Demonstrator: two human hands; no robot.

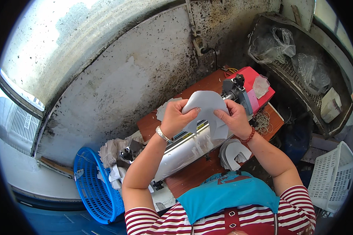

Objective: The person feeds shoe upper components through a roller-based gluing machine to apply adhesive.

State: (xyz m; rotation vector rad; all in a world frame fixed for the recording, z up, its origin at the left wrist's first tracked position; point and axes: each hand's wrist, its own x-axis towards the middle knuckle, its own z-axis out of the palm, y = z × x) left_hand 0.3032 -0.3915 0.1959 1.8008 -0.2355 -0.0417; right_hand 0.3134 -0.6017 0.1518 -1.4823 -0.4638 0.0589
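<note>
A white U-shaped piece of sheet material [206,102] is held up in front of me, its curved end away from me and its two legs pointing toward me. My left hand [178,118] pinches its left side between thumb and fingers. The right side is gripped by my right hand [237,118], thumb on top. Beneath my hands lies a long machine with a shiny metal front [184,150] and a red housing [250,78] at its right end. Similar white U-shaped pieces [239,149] are stacked close to my body, below my right wrist.
The machine stands on a brown wooden table [178,184]. To the left are a blue plastic basket [88,184] and bunched pale pieces [110,153]. On the right are tangled string [261,122], a white basket [327,176] and a dark rack [286,72] holding plastic bags. A stained wall [125,82] rises behind.
</note>
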